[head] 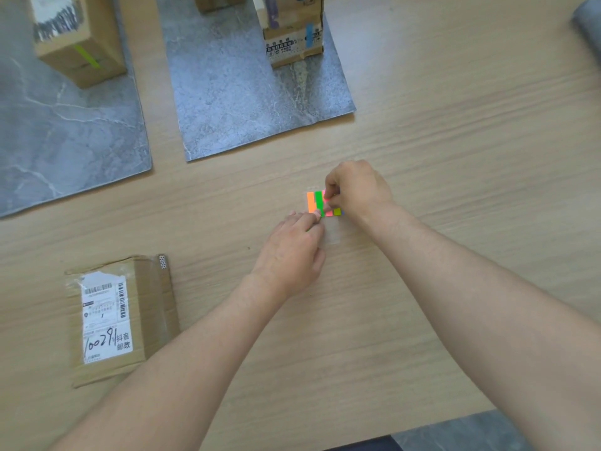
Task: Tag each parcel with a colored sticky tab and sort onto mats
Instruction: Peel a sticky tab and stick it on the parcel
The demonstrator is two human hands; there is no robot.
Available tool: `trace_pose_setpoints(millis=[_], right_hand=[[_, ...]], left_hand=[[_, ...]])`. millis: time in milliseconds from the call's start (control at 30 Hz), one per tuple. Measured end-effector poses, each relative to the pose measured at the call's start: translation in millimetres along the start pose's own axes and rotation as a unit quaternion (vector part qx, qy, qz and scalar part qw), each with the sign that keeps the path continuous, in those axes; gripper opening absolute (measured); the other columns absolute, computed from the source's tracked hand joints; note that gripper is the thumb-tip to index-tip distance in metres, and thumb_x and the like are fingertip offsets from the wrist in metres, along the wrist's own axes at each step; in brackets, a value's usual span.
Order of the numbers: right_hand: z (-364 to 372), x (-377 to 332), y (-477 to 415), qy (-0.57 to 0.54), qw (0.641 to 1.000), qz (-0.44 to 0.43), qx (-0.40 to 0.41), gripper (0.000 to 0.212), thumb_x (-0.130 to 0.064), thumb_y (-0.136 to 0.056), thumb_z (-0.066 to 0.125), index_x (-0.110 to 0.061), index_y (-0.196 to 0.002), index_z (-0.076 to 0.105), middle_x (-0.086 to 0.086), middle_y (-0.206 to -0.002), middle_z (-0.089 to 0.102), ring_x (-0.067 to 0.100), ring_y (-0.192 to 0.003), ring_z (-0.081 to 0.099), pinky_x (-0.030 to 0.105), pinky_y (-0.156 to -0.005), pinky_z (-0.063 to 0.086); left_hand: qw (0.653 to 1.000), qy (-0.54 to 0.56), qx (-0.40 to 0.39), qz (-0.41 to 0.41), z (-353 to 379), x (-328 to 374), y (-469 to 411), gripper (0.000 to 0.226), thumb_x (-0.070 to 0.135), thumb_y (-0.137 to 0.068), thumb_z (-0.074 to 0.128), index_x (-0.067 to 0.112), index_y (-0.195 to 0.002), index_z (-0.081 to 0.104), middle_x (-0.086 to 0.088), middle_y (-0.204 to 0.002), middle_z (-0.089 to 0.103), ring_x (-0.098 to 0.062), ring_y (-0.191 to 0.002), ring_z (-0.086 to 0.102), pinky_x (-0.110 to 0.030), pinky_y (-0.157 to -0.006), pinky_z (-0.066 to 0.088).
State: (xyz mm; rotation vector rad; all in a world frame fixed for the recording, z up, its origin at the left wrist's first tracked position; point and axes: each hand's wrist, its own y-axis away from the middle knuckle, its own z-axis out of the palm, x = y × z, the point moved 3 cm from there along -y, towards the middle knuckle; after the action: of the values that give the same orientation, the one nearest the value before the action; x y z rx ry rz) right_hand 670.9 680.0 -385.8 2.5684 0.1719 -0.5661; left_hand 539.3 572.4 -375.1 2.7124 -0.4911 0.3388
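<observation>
A clear sheet of coloured sticky tabs (314, 202) lies on the wooden table at centre, with orange, green, pink and yellow strips showing. My left hand (292, 252) presses the sheet's near edge with its fingertips. My right hand (356, 188) pinches a pink tab at the sheet's far right. An untagged cardboard parcel (118, 319) with a white shipping label lies flat at the lower left. A parcel with a green tab (78, 37) stands on the left grey mat (65, 135). A parcel with blue tabs (292, 27) stands on the middle grey mat (240, 102).
Another box (214, 1) sits at the far edge of the middle mat. A grey object (588, 24) shows at the top right corner. The table's near edge runs along the bottom right, with dark floor (455, 434) below it.
</observation>
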Motion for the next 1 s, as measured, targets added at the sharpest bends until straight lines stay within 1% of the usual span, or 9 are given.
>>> trace_pose_setpoints(millis=[133, 267, 400, 567, 667, 733, 833, 933, 1000], right_hand=[[3, -4, 4, 0.077, 0.992, -0.102, -0.002, 0.012, -0.018, -0.088, 0.072, -0.018, -0.100, 0.078, 0.008, -0.107, 0.069, 0.031, -0.101, 0.064, 0.033, -0.074, 0.047], [0, -2, 9, 0.077, 0.986, -0.151, 0.001, 0.019, -0.023, -0.088, 0.071, -0.018, -0.104, 0.079, 0.009, -0.104, 0.068, 0.032, -0.100, 0.063, 0.039, -0.079, 0.053], [2, 0, 10, 0.058, 0.981, -0.185, -0.004, 0.019, -0.019, -0.085, 0.071, -0.020, -0.102, 0.080, 0.008, -0.095, 0.071, 0.032, -0.092, 0.065, 0.044, -0.079, 0.055], [7, 11, 5, 0.023, 0.985, -0.168, 0.017, 0.023, -0.014, -0.089, 0.068, -0.021, -0.108, 0.079, 0.004, -0.099, 0.076, 0.030, -0.095, 0.068, 0.041, -0.082, 0.054], [3, 20, 6, -0.082, 0.985, -0.105, 0.115, 0.021, -0.010, -0.088, 0.068, -0.016, -0.105, 0.078, 0.004, -0.098, 0.077, 0.025, -0.091, 0.071, 0.032, -0.084, 0.052], [-5, 28, 13, -0.205, 0.952, -0.004, 0.226, 0.016, -0.009, -0.086, 0.069, -0.017, -0.097, 0.077, 0.000, -0.090, 0.077, 0.017, -0.083, 0.071, 0.027, -0.085, 0.052], [-10, 36, 28, -0.420, 0.837, 0.133, 0.326, 0.017, -0.012, -0.080, 0.077, -0.026, -0.085, 0.067, -0.002, -0.080, 0.075, 0.014, -0.072, 0.074, 0.039, -0.082, 0.061], [-9, 25, 45, -0.495, 0.801, 0.101, 0.322, 0.023, -0.008, -0.077, 0.084, -0.020, -0.084, 0.066, 0.003, -0.081, 0.077, 0.017, -0.076, 0.076, 0.039, -0.079, 0.063], [-9, 13, 59, -0.524, 0.787, 0.066, 0.319, 0.022, -0.005, -0.077, 0.085, -0.015, -0.085, 0.068, 0.004, -0.082, 0.078, 0.019, -0.078, 0.076, 0.033, -0.076, 0.061]], left_hand=[[1.000, 0.010, 0.009, 0.003, -1, 0, 0, 0.053, 0.026, -0.078, 0.032, 0.004, -0.110, 0.068, -0.013, -0.118, 0.064, -0.033, -0.109, 0.060, -0.046, -0.108, 0.044], [1.000, 0.007, 0.022, 0.007, 1, -1, -3, 0.058, 0.027, -0.080, 0.036, 0.005, -0.128, 0.060, -0.011, -0.119, 0.062, -0.034, -0.111, 0.058, -0.044, -0.104, 0.045], [0.999, -0.021, 0.039, 0.013, 6, -1, -6, 0.060, 0.032, -0.084, 0.038, 0.006, -0.135, 0.056, -0.011, -0.121, 0.056, -0.033, -0.106, 0.054, -0.043, -0.097, 0.047], [0.997, -0.062, 0.048, 0.020, 9, 0, -4, 0.070, 0.037, -0.082, 0.033, 0.009, -0.144, 0.049, -0.010, -0.126, 0.052, -0.031, -0.108, 0.051, -0.039, -0.099, 0.044], [0.997, -0.058, 0.040, 0.018, 12, -1, -5, 0.072, 0.038, -0.080, 0.032, 0.007, -0.142, 0.051, -0.013, -0.127, 0.053, -0.035, -0.111, 0.051, -0.042, -0.102, 0.045], [0.998, -0.052, 0.025, 0.010, 12, 0, -4, 0.073, 0.039, -0.080, 0.030, 0.007, -0.142, 0.051, -0.014, -0.129, 0.053, -0.037, -0.114, 0.051, -0.044, -0.104, 0.045], [0.999, -0.039, 0.011, 0.004, 10, 2, -5, 0.075, 0.040, -0.081, 0.026, 0.008, -0.144, 0.049, -0.014, -0.132, 0.051, -0.037, -0.117, 0.049, -0.046, -0.107, 0.042], [0.989, 0.118, 0.076, -0.047, -1, -4, -8, 0.053, 0.031, -0.088, 0.044, 0.009, -0.133, 0.060, -0.012, -0.122, 0.060, -0.033, -0.109, 0.058, -0.039, -0.097, 0.046], [0.920, 0.311, 0.157, -0.182, -18, -11, -8, 0.027, 0.022, -0.091, 0.062, 0.012, -0.113, 0.073, -0.003, -0.107, 0.070, -0.018, -0.097, 0.065, -0.030, -0.089, 0.049]])
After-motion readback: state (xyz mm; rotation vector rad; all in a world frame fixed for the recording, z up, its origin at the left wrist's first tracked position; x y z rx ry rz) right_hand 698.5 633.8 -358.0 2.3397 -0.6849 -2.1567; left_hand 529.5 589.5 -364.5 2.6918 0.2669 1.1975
